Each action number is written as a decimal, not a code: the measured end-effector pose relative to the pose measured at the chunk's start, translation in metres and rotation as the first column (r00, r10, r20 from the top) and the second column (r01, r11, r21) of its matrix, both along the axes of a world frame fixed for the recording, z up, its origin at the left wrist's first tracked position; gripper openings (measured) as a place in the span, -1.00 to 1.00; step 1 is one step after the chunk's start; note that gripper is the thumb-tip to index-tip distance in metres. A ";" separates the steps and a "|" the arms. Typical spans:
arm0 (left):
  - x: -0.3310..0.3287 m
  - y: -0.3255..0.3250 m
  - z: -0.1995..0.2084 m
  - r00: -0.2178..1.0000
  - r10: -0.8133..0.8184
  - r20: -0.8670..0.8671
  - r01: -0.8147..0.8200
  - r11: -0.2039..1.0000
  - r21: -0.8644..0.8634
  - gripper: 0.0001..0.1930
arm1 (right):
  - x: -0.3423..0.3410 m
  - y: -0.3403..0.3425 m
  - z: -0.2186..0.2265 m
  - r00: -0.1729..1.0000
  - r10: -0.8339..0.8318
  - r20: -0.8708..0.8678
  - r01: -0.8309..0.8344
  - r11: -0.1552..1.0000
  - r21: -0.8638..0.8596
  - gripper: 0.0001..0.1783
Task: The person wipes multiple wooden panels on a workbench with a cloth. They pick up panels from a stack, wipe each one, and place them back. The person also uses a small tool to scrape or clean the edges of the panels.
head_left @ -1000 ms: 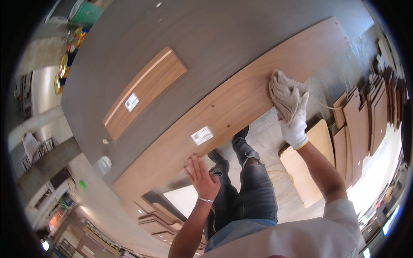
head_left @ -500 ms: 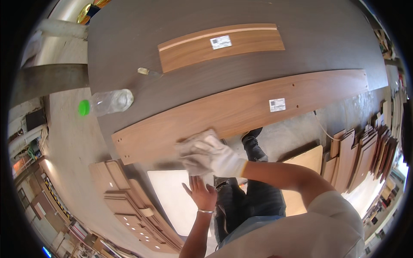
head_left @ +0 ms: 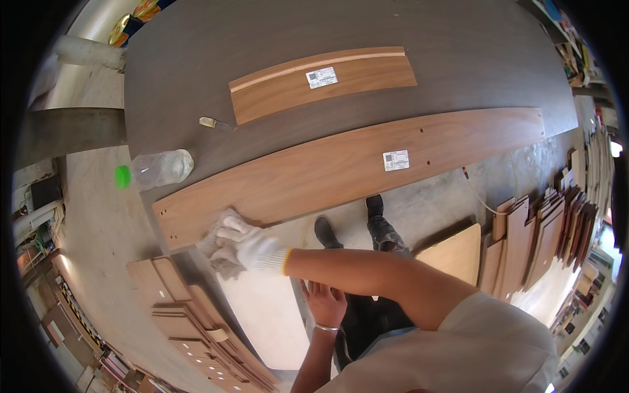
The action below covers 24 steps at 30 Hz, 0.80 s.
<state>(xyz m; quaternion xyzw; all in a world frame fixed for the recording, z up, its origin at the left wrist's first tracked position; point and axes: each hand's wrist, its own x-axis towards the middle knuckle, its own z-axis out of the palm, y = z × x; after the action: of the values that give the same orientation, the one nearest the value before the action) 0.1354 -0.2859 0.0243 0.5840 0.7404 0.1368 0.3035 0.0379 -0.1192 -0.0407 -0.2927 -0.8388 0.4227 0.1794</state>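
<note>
My right hand [head_left: 247,245], in a white knit glove, is closed on a greyish-white rag [head_left: 219,249]. It presses the rag against the near edge of a long brown wooden board [head_left: 314,167], close to the board's left end. Small holes and a white label [head_left: 396,160] mark the board's face. Below my right forearm is my bare left hand [head_left: 325,306], with a bracelet at the wrist. Its fingers are extended and hold nothing; the forearm partly covers their tips.
A shorter wooden strip [head_left: 327,85] lies farther back on the dark tabletop [head_left: 275,26]. To the left lie a clear bottle with a green cap [head_left: 160,169] and a small bladed tool [head_left: 213,123]. Stacked panels stand at lower left [head_left: 190,327] and right [head_left: 524,229].
My right hand has slid left with the rag along the board's near edge. My left hand now sits under the right forearm. The whole view has shifted slightly.
</note>
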 end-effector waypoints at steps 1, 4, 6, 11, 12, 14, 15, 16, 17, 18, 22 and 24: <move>-0.008 0.005 0.004 0.999 0.023 -0.045 -0.023 1.000 0.011 -0.53 | 0.025 0.003 0.009 0.999 0.015 -0.033 -0.013 0.999 0.041 -0.58; -0.019 0.032 0.012 0.993 0.104 -0.049 -0.101 0.993 0.057 -0.62 | 0.131 0.022 0.039 0.998 -0.048 -0.032 0.047 0.999 -0.008 -0.66; -0.018 0.056 0.011 0.987 0.149 -0.066 -0.130 0.966 0.225 -0.68 | 0.203 0.037 0.049 0.994 -0.106 -0.010 0.107 0.994 0.037 -0.69; -0.006 0.166 0.021 0.992 0.118 -0.035 -0.092 0.897 0.431 -0.58 | 0.374 0.063 0.077 0.912 -0.154 0.380 0.050 0.962 0.270 -0.49; -0.003 0.191 0.016 0.995 0.079 -0.054 -0.044 0.876 0.480 -0.55 | 0.402 0.063 0.075 0.879 -0.207 0.430 0.093 0.958 0.272 -0.45; 0.022 0.246 -0.003 0.990 -0.002 -0.143 0.069 0.885 0.461 -0.47 | 0.476 0.061 0.076 0.777 -0.308 0.548 0.163 0.941 0.298 -0.41; 0.030 0.268 -0.011 0.983 -0.067 -0.168 0.135 0.891 0.434 -0.45 | 0.507 0.063 0.077 0.726 -0.350 0.592 0.192 0.929 0.315 -0.39; 0.037 0.284 -0.022 0.972 -0.130 -0.198 0.202 0.894 0.401 -0.42 | 0.530 0.065 0.074 0.675 -0.387 0.629 0.218 0.918 0.331 -0.37; 0.045 0.290 -0.031 0.956 -0.195 -0.219 0.265 0.893 0.363 -0.40 | 0.548 0.071 0.077 0.670 -0.406 0.621 0.232 0.910 0.345 -0.32; 0.055 0.289 -0.037 0.952 -0.180 -0.247 0.261 0.899 0.351 -0.40 | 0.564 0.083 0.082 0.667 -0.425 0.612 0.245 0.901 0.359 -0.26; 0.088 0.285 -0.048 0.951 -0.157 -0.265 0.245 0.907 0.343 -0.37 | 0.614 0.079 0.053 0.387 -0.919 0.083 0.750 0.261 -0.608 -0.06; 0.089 0.276 -0.049 0.954 -0.133 -0.270 0.228 0.905 0.360 -0.37 | 0.620 0.078 0.049 0.509 -0.828 0.234 0.845 0.430 -0.317 -0.06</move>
<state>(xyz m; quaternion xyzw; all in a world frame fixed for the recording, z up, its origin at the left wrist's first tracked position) 0.2247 -0.0097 -0.0249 0.7108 0.6723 0.1801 0.1022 0.6581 -0.0412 0.0082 -0.7074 -0.4836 0.4298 0.2847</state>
